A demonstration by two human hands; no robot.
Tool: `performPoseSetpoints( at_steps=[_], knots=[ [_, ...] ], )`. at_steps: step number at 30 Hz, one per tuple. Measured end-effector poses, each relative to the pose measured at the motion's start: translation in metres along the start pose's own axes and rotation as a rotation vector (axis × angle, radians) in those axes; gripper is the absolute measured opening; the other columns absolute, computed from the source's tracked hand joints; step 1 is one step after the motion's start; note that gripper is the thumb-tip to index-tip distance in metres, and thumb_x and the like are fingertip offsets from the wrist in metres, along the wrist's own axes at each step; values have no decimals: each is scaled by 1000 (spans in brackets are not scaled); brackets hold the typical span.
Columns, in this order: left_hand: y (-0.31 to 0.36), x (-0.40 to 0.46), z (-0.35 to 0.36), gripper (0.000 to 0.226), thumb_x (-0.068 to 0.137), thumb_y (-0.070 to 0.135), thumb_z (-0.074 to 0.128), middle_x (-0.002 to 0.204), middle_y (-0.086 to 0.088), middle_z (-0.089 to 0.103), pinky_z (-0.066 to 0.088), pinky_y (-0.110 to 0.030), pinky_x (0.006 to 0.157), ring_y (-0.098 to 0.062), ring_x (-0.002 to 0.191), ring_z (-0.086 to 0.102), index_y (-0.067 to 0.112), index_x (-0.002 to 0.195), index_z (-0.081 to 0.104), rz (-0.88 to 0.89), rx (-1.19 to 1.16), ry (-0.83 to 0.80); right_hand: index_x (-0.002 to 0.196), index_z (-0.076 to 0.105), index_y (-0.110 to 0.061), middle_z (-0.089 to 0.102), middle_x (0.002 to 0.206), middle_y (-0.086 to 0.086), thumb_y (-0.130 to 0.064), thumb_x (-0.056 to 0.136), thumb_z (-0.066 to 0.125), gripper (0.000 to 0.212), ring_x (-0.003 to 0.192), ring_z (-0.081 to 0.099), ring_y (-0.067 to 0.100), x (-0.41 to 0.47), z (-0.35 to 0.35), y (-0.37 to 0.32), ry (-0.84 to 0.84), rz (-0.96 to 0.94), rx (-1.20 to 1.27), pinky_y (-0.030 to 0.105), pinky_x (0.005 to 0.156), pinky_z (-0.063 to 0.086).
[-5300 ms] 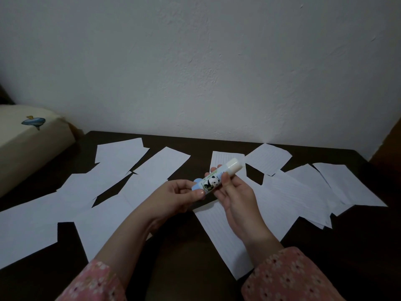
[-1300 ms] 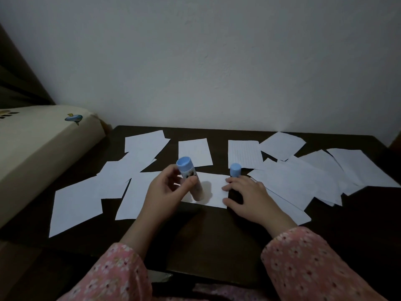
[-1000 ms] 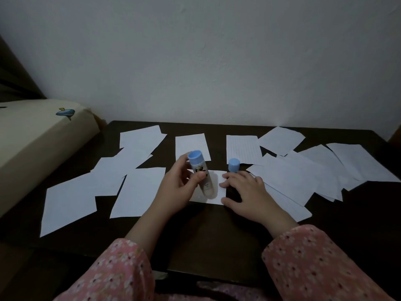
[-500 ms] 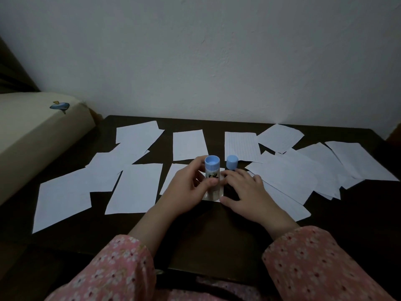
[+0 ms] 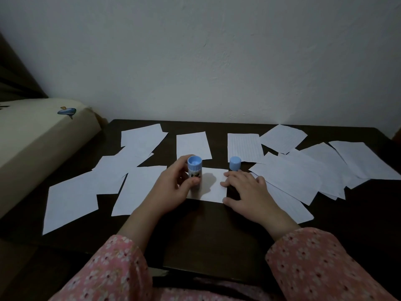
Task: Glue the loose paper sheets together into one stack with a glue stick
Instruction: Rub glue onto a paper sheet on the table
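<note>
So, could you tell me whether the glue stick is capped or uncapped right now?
Uncapped. The cap stands apart on the table, while the left hand holds the glue stick tip-down on a sheet.

Dim light; a plain white textured wall (image 5: 217, 61) rises behind the dark wooden surface (image 5: 217, 231), a cream mattress (image 5: 32, 137) at left.

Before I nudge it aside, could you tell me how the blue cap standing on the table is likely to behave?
The blue cap looks small and hollow, so probably very light. It stands upright on the dark table beyond the right hand, so a nudge would likely tip it. Being round, it may then roll toward the loose sheets.
</note>
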State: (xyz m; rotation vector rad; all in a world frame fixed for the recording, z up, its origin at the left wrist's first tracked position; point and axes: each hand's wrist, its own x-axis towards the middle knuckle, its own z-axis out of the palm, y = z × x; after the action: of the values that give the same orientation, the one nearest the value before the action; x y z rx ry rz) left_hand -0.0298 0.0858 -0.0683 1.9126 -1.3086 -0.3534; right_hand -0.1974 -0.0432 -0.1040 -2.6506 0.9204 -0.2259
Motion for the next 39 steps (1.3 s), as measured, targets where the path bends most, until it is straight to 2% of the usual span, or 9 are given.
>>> performPoseSetpoints(
  at_steps=[8, 16, 22, 24, 27, 30, 34, 37, 39],
  knots=[
    [-17, -2, -20, 54, 92, 21, 61, 123, 8, 52, 42, -24, 87, -9, 105, 51, 31, 139, 38, -55, -31, 59, 127, 47, -37, 28, 151, -16, -42, 87, 59, 42, 142, 19, 10, 4, -1, -4, -23, 50, 13, 44, 113, 15],
    [-26, -3, -27, 52, 92, 21, 60, 120, 8, 53, 38, -12, 73, -6, 97, 51, 31, 138, 39, -63, -11, 100, 125, 48, -35, 31, 149, -15, -38, 85, 61, 42, 140, 23, 9, 5, -2, -8, -13, 72, 36, 44, 112, 16],
    [-29, -3, -28, 46, 93, 21, 59, 111, 8, 54, 39, -12, 68, -4, 89, 53, 31, 134, 41, -63, -24, 161, 124, 48, -36, 32, 149, -16, -40, 85, 61, 41, 140, 24, 9, 4, -3, -8, -12, 66, 27, 45, 113, 16],
    [-29, -2, -27, 35, 94, 22, 56, 109, 7, 55, 43, -15, 69, -6, 90, 55, 31, 125, 43, -97, -137, 244, 125, 48, -36, 32, 149, -16, -40, 86, 61, 41, 140, 23, 8, 3, -3, -7, -12, 60, 23, 44, 113, 16],
    [-28, 4, -30, 21, 98, 25, 49, 105, 4, 56, 49, -24, 74, -15, 97, 57, 28, 118, 42, -196, -490, 428, 126, 47, -36, 31, 148, -16, -42, 86, 60, 42, 139, 23, 7, 2, -2, -7, 2, 56, 18, 42, 113, 16],
    [-22, 12, -27, 12, 101, 22, 43, 103, 0, 55, 48, -27, 72, -15, 91, 56, 30, 110, 44, -258, -681, 508, 127, 48, -35, 31, 149, -15, -44, 86, 59, 43, 140, 23, 8, 1, -2, -7, 8, 49, 10, 43, 114, 16],
    [-14, 21, -25, 18, 99, 15, 38, 98, -5, 54, 45, -25, 66, -16, 85, 54, 22, 116, 40, -351, -905, 666, 127, 48, -35, 30, 149, -15, -43, 87, 59, 42, 141, 21, 7, 0, -3, -7, 7, 44, 26, 42, 114, 15],
    [-5, 24, -20, 32, 95, 10, 45, 99, -3, 52, 45, -26, 69, -16, 89, 53, 23, 120, 30, -343, -834, 557, 128, 48, -36, 28, 150, -15, -46, 87, 58, 43, 141, 19, 7, -1, -2, -6, 9, 38, 16, 43, 115, 14],
    [0, 24, -13, 52, 91, 7, 55, 110, -5, 52, 50, -30, 80, -18, 99, 54, 21, 130, 24, -310, -742, 414, 127, 48, -37, 26, 151, -15, -48, 87, 57, 43, 142, 18, 7, -2, -3, -5, 2, 29, 21, 43, 116, 13]
  ],
)
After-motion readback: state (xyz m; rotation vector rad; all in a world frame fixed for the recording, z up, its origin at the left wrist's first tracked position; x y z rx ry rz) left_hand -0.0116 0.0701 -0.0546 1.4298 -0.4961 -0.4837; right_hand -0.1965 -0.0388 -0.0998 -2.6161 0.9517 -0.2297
